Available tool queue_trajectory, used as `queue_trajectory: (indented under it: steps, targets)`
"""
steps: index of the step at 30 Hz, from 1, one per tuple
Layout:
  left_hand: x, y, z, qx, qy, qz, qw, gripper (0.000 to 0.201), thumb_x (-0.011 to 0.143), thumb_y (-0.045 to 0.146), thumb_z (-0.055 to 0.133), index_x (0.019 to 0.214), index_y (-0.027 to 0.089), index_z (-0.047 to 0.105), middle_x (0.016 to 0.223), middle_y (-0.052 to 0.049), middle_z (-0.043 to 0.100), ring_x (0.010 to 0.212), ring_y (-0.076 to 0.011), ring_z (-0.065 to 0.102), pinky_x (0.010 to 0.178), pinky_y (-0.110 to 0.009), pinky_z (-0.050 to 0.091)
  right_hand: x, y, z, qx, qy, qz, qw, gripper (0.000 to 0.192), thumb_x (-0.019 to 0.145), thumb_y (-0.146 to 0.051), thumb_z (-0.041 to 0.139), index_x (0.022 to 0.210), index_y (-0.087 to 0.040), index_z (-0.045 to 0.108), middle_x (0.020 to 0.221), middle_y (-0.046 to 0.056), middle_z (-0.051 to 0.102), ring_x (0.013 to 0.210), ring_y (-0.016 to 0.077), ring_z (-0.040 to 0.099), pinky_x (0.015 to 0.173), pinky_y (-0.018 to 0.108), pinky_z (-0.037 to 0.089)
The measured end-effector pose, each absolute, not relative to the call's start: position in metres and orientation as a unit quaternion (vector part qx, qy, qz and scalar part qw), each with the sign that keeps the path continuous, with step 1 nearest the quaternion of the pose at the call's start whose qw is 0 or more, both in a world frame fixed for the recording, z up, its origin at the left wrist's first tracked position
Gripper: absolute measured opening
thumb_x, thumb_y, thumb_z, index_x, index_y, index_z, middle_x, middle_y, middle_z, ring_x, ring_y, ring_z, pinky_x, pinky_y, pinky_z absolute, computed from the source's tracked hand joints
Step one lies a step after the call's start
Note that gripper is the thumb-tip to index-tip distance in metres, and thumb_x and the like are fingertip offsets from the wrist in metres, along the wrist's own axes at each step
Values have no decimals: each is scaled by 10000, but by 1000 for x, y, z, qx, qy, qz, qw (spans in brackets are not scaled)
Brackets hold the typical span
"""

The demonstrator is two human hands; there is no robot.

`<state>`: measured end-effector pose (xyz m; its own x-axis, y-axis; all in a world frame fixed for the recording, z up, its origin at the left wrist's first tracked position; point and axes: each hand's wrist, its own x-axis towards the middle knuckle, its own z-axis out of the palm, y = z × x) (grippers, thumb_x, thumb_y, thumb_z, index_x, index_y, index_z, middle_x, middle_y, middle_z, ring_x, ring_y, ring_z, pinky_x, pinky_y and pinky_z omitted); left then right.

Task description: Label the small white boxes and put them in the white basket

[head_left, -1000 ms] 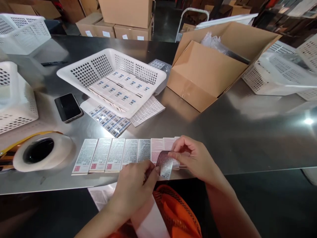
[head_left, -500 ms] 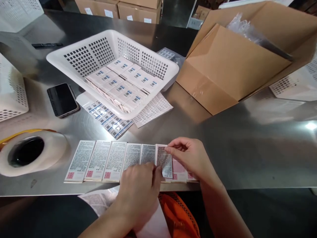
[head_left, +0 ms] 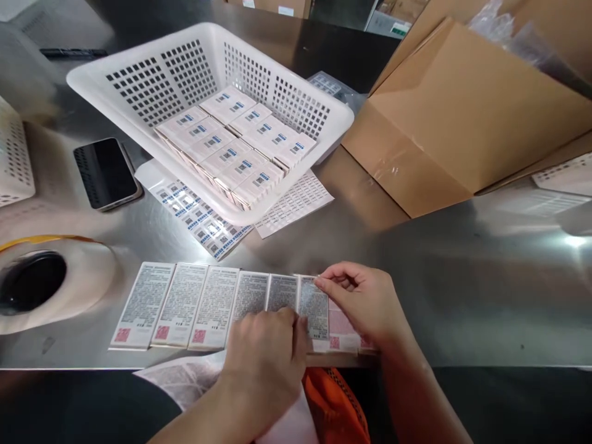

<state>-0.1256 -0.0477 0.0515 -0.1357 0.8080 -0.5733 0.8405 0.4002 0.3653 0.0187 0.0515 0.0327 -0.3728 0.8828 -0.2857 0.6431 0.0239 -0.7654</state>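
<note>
both hands (head_left: 319,327) on label (head_left: 313,305), prob pressing

bare steel table (head_left: 485,296) right of hands, basket (head_left: 139,117) and carton (head_left: 453,117) blocking behind

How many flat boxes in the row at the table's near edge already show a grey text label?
6, side by side: five run rightward to the left hand; the sixth lies under both hands. Pink unlabelled ones follow, partly hidden.

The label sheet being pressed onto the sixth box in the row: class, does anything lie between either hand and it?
Nothing visible does. The left hand presses the label at its lower edge, and the right hand pinches its top corner. Both touch it directly on the row of boxes.
</note>
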Motion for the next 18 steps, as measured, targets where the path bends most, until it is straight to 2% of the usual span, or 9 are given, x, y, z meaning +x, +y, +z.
queue_trajectory:
  steps: [18]
  targets:
    - [-126,-46,49,562,740,-49,366,401,958,336,327,754,244,660,728,-96,740,671,-311,685,556,-344,240,18,51,30,-535,-727,409,135,115,806,-327,716,724,-249,734,643,-35,710,563,129,619,573,235,477]
